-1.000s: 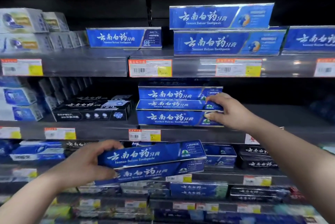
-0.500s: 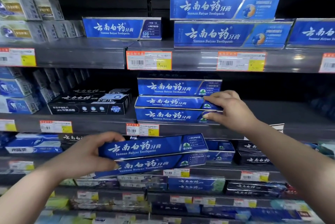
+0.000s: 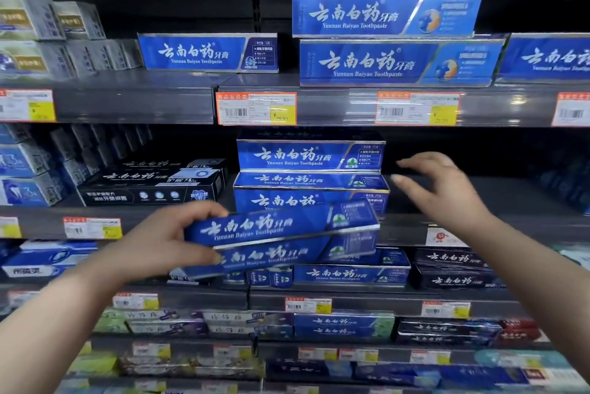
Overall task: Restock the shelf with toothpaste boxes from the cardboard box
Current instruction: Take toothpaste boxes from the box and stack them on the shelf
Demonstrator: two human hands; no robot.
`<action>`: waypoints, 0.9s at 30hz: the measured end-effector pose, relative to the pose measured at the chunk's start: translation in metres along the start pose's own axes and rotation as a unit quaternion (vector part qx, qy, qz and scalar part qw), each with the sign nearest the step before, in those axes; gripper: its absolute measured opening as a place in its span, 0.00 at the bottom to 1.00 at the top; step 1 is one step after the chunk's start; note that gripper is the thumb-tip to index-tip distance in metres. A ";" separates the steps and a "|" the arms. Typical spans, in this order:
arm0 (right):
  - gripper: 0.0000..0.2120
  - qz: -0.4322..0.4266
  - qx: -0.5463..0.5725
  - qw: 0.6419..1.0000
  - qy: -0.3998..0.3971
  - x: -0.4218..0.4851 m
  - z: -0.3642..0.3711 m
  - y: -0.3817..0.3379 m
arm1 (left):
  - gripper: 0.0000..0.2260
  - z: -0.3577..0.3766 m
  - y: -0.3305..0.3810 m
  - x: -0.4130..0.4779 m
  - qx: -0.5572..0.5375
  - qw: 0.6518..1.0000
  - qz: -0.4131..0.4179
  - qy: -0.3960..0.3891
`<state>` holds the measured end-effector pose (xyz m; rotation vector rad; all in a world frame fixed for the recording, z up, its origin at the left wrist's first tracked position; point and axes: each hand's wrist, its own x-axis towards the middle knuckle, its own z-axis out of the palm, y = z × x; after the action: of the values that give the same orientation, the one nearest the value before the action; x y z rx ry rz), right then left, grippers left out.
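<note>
My left hand [image 3: 159,242] grips two blue toothpaste boxes [image 3: 281,239] stacked together, held tilted in front of the middle shelf [image 3: 479,227]. Behind them a stack of three matching blue boxes [image 3: 309,176] stands on that shelf. My right hand [image 3: 443,184] hovers just right of the stack with fingers spread and nothing in it, apart from the boxes. The cardboard box is not in view.
Black toothpaste boxes [image 3: 150,186] lie left of the stack. The upper shelf holds more blue boxes [image 3: 392,39] and price tags [image 3: 255,108]. Bare shelf surface lies right of the stack. Lower shelves hold blue, black and green boxes.
My right hand let go of the shelf stack and drew back to the right, opening its fingers. My left hand raised the two boxes up and towards the stack.
</note>
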<state>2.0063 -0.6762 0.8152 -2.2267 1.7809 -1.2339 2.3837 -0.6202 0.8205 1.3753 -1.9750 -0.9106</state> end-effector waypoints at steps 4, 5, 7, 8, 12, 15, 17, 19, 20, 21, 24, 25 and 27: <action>0.11 0.027 -0.038 0.999 0.011 -0.015 -0.020 0.019 | 0.26 -0.014 0.030 0.035 0.027 0.998 0.047 0.037; 0.11 0.035 -0.040 0.998 0.013 -0.019 -0.023 0.023 | 0.26 -0.016 0.037 0.044 0.038 0.997 0.052 0.043; 0.10 0.048 -0.037 0.998 0.016 -0.027 -0.027 0.028 | 0.28 -0.019 0.049 0.063 0.055 0.996 0.048 0.051; 0.10 0.054 -0.035 0.998 0.018 -0.030 -0.030 0.030 | 0.29 -0.018 0.052 0.073 0.051 0.996 0.039 0.055; 0.10 0.071 -0.046 0.996 0.029 -0.040 -0.039 0.037 | 0.26 -0.009 0.057 0.098 0.024 0.999 0.012 0.040; 0.10 0.083 -0.049 0.995 0.028 -0.045 -0.043 0.040 | 0.25 -0.009 0.052 0.107 0.028 0.999 -0.004 0.036; 0.10 0.085 -0.053 0.995 0.026 -0.047 -0.043 0.041 | 0.23 -0.011 0.050 0.111 0.043 0.998 0.003 0.037; 0.10 0.086 -0.053 0.995 0.023 -0.046 -0.042 0.040 | 0.23 -0.010 0.048 0.114 0.066 0.997 0.028 0.043; 0.09 0.085 -0.052 0.995 0.023 -0.045 -0.041 0.039 | 0.22 -0.009 0.047 0.114 0.075 0.995 0.036 0.052; 0.09 0.085 -0.050 0.995 0.022 -0.044 -0.040 0.038 | 0.22 -0.007 0.045 0.115 0.085 0.993 0.040 0.066; 0.09 0.077 -0.037 0.996 0.021 -0.040 -0.035 0.033 | 0.20 -0.005 0.036 0.112 0.122 0.983 0.045 0.130; 0.08 0.072 -0.035 0.997 0.021 -0.039 -0.033 0.030 | 0.20 -0.005 0.034 0.112 0.140 0.978 0.049 0.148; 0.08 0.069 -0.038 0.997 0.015 -0.036 -0.028 0.027 | 0.21 -0.005 0.027 0.112 0.151 0.974 0.052 0.162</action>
<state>1.9669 -0.6430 0.8014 -2.0919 1.9854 -1.1987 2.3371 -0.7203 0.8520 1.4591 -1.9589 -0.3171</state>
